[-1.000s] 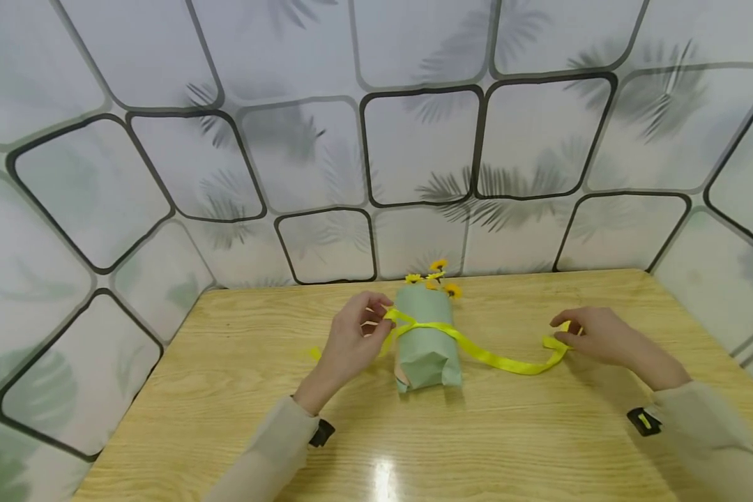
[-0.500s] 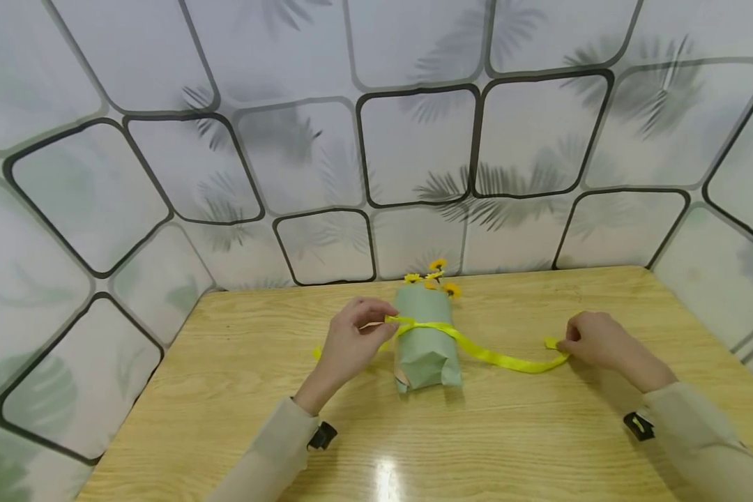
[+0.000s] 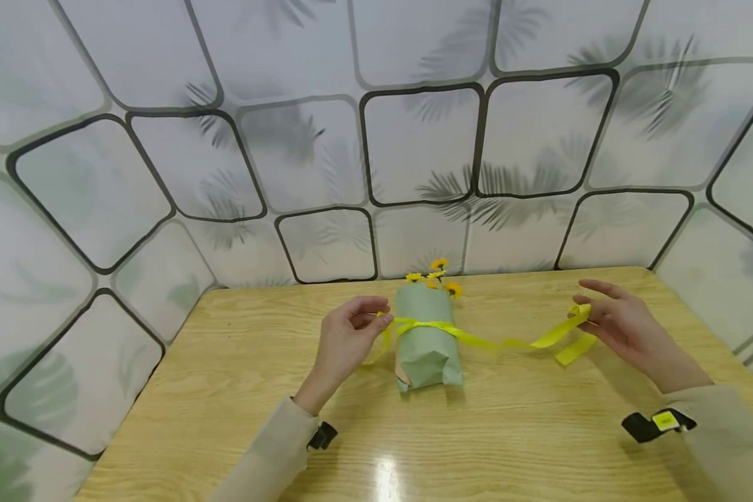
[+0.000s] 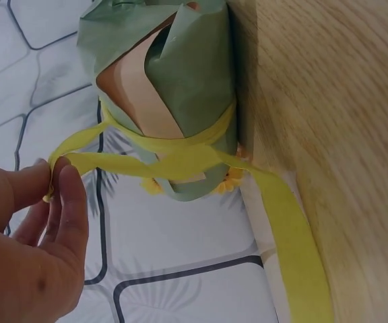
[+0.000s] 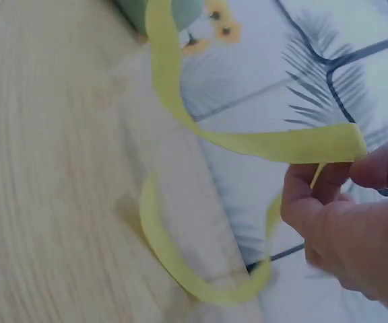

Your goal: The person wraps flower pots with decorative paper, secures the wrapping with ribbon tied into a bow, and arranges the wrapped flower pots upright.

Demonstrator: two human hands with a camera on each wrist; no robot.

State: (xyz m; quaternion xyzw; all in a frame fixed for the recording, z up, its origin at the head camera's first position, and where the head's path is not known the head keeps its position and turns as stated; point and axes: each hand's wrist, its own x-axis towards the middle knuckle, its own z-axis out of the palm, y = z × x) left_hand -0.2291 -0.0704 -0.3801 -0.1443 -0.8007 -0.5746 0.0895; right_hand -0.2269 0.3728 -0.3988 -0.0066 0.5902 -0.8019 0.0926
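A bouquet wrapped in green paper (image 3: 423, 355) lies on the table, its yellow flowers (image 3: 439, 265) toward the wall. Round its middle runs a yellow ribbon (image 3: 436, 325). At the bouquet's left side my left hand (image 3: 345, 341) pinches a loop of that ribbon between thumb and fingers, as the left wrist view shows with the ribbon (image 4: 120, 163) leading to the wrap. Off to the right, my right hand (image 3: 624, 331) pinches the other stretch of ribbon (image 5: 315, 142) above the table; its loose end curves down below the fingers.
The wooden table (image 3: 508, 432) reaches back to a wall (image 3: 423, 150) patterned with dark rounded outlines and leaves. Black straps, one on the left wrist (image 3: 322, 436) and one on the right (image 3: 646, 427), sit by pale sleeves. A ribbon tail (image 4: 292, 249) hangs toward the left.
My right hand has picked the ribbon up from the table and raised it, moving slightly right. The left hand has shifted a little left with its loop. The bouquet stays put.
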